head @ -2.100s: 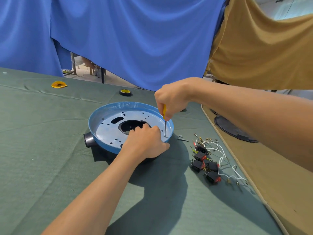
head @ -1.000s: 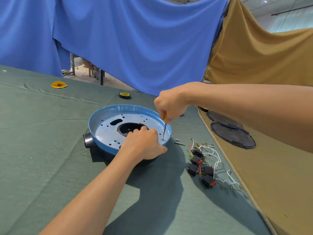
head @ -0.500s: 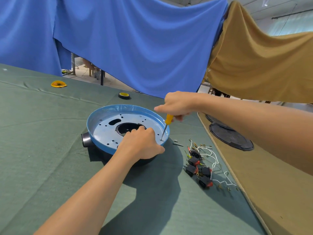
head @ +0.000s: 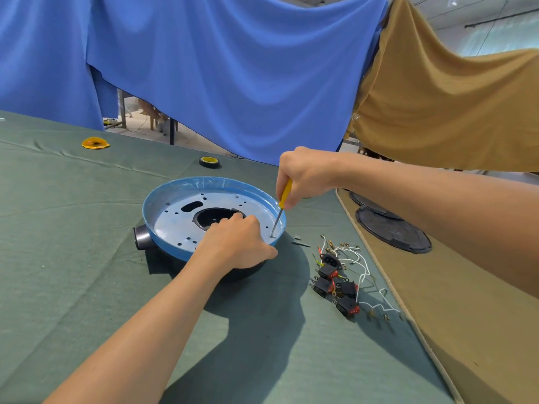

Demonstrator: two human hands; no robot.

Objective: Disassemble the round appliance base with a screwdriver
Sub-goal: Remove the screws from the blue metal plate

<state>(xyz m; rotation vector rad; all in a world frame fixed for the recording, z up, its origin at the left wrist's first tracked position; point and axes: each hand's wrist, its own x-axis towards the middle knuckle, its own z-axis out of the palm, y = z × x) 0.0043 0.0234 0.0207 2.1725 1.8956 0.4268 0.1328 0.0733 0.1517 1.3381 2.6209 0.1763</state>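
The round appliance base (head: 178,220) sits on the green-covered bench (head: 73,272), a little left of the middle of the view. It is a shallow blue-rimmed pan with a pale, hole-studded metal plate inside and a dark opening at its centre. A grey knob (head: 141,238) juts from its left side.

The left hand (head: 236,243) lies over the near rim of the base. Its fingers curl down onto the plate beside the central opening, and its thumb lies along the outer edge, so it grips the base.

The right hand (head: 306,176) comes in from the right above the far right rim, with its fingers closed round the yellow handle of the screwdriver (head: 280,208). The shaft slants down and to the left, and its tip touches the plate just inside the right rim (whether it sits in a screw head is too small to tell).

Just beside the base on the right lie small loose metal pieces (head: 300,242). Near them is a cluster of black switches (head: 335,282) with red faces and white wires.

Farther back on the bench are a tape roll (head: 209,161) and a yellow disc (head: 95,143), well apart from each other. Two black round covers (head: 393,233) rest on the tan surface to the right. A blue curtain (head: 233,68) and a tan cloth (head: 452,106) hang behind.
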